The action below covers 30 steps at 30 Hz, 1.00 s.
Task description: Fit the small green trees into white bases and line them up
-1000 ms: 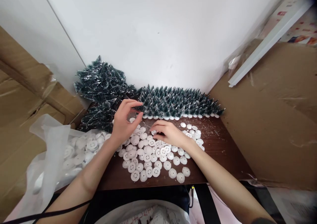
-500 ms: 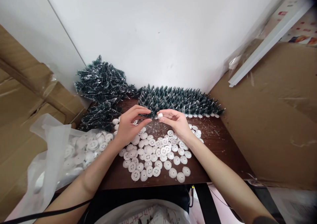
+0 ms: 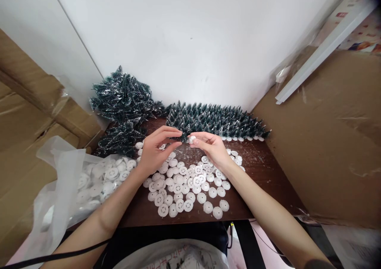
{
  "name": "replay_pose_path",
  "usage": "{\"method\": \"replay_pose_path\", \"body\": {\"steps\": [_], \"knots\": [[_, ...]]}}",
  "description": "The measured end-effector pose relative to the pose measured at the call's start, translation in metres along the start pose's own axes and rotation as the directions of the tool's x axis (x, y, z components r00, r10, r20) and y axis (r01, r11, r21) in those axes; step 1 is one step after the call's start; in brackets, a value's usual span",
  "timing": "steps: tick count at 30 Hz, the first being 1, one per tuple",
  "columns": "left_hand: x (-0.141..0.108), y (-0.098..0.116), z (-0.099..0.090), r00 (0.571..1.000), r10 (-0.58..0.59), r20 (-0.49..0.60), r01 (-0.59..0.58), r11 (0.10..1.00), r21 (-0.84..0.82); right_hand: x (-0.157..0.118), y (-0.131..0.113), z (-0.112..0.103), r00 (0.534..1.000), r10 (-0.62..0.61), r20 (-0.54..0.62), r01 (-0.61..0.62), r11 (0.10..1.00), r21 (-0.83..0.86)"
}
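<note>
Here's the right hand [image 3: 212, 148], thumb and fingers pinching a white disc [image 3: 192, 140] just above the tabletop [image 3: 258, 189], in front of the packed green trees [image 3: 220, 120]. Opposite it, the left hand [image 3: 157, 148] curves, thumb and fingertips apart, with dark green bristle [image 3: 184, 135] showing at the gap; whether it grips a tree or merely frames one behind, I can't tell. The two hands face each other, near but not touching, so this looks like the lining-up step, disc being brought to bristle. White edges peep out under the front row, and loose discs [image 3: 177, 189] lie scattered below the hands. The next move seems to call for a steady left hand, the disc turned squarely to meet the stem, and a gentle push, without knocking that tight row.
</note>
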<state>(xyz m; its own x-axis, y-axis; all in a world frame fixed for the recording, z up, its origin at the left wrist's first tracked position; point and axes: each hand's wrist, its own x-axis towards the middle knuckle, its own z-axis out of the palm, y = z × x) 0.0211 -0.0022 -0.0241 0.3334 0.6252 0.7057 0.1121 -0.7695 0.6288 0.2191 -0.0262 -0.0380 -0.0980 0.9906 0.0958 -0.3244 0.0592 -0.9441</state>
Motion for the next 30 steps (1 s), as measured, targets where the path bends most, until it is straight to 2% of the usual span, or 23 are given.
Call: {"method": "replay_pose_path", "body": {"steps": [6, 12, 19, 24, 30], "knots": [[-0.0001, -0.0010, -0.0007, 0.997, 0.060, 0.040, -0.063, 0.996, 0.062, -0.0001, -0.0017, 0.0004, 1.000, 0.015, -0.003, -0.015, 0.999, 0.034], [0.0007, -0.0009, -0.0033, 0.998, 0.057, 0.012, -0.058, 0.992, 0.108, -0.0016, -0.0034, 0.0004, 1.000, 0.019, 0.003, -0.019, 1.000, 0.008], [0.0017, 0.0001, -0.0028, 0.995, 0.094, 0.037, -0.099, 0.981, 0.165, -0.0014, -0.0012, -0.0006, 1.000, -0.009, 0.024, 0.009, 1.000, -0.022], [0.0024, 0.0007, -0.0011, 0.983, 0.170, 0.066, -0.181, 0.959, 0.219, -0.0019, -0.0010, -0.0009, 0.999, -0.047, -0.011, 0.045, 0.985, -0.166], [0.0028, 0.0019, 0.0000, 0.983, 0.173, 0.067, -0.184, 0.949, 0.255, -0.0027, -0.0024, -0.0021, 0.995, -0.097, 0.010, 0.096, 0.961, -0.258]]}}
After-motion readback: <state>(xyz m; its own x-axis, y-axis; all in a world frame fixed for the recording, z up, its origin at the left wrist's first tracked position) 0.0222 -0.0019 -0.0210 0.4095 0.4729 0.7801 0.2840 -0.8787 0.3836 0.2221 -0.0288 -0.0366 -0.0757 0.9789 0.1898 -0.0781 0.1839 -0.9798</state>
